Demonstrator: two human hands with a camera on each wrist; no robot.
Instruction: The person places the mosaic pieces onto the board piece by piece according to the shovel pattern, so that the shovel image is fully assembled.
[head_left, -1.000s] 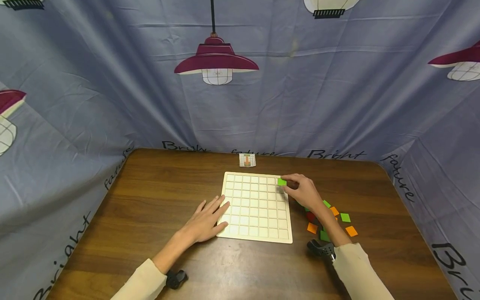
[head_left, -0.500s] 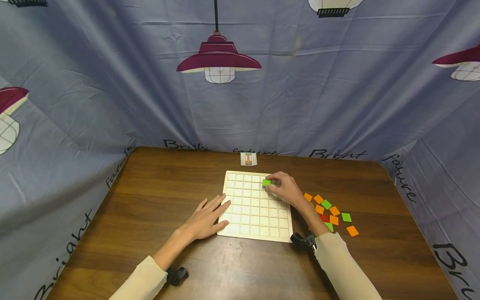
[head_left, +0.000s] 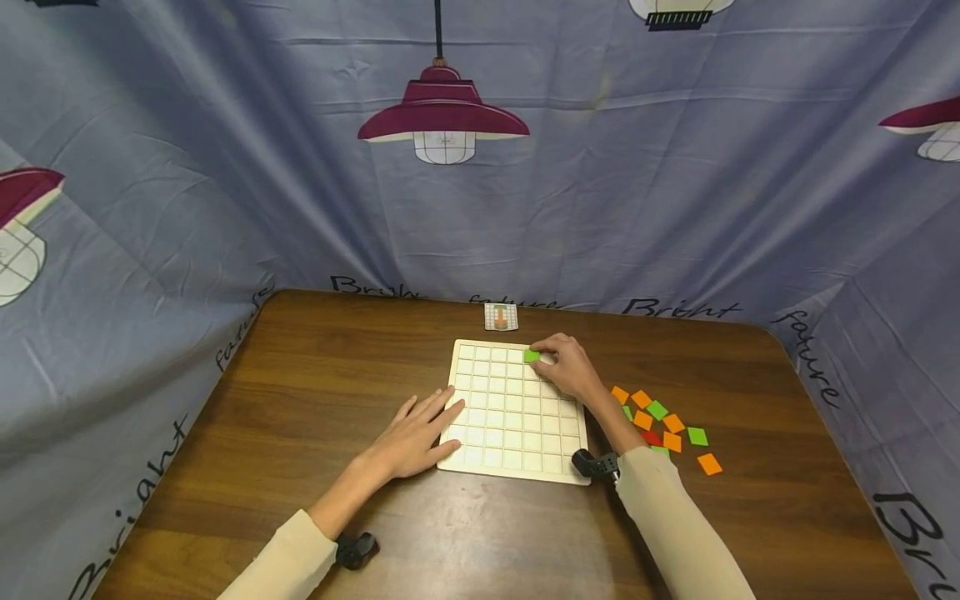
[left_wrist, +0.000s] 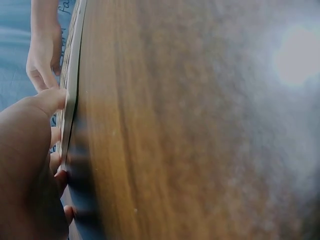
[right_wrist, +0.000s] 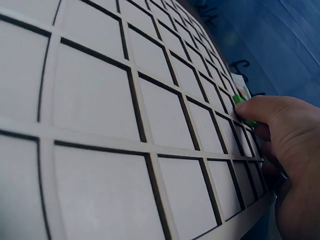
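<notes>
A pale square board [head_left: 504,433] with a raised grid lies on the table, its cells whitish. Between thumb and fingers, my right hand [head_left: 572,368] pinches a green square tile [head_left: 531,356] at the far row of the grid, right of the middle. In the right wrist view the green tile [right_wrist: 238,100] shows partly, the thumb covering some of it. My left hand [head_left: 411,437] rests with spread, straight fingers on the board's left edge. The left wrist view shows the left thumb [left_wrist: 52,100] on the board's rim.
Several loose orange tiles [head_left: 709,464] and green tiles [head_left: 697,437] lie right of the board, with a red tile [head_left: 651,437] among them. A small pattern card [head_left: 501,317] lies behind the board. A curtain [head_left: 480,225] hangs behind the brown table [head_left: 337,350].
My right hand has moved left along the board's far row with the green tile, from near the right corner, then slightly farther back. The left hand has stayed on the board's edge.
</notes>
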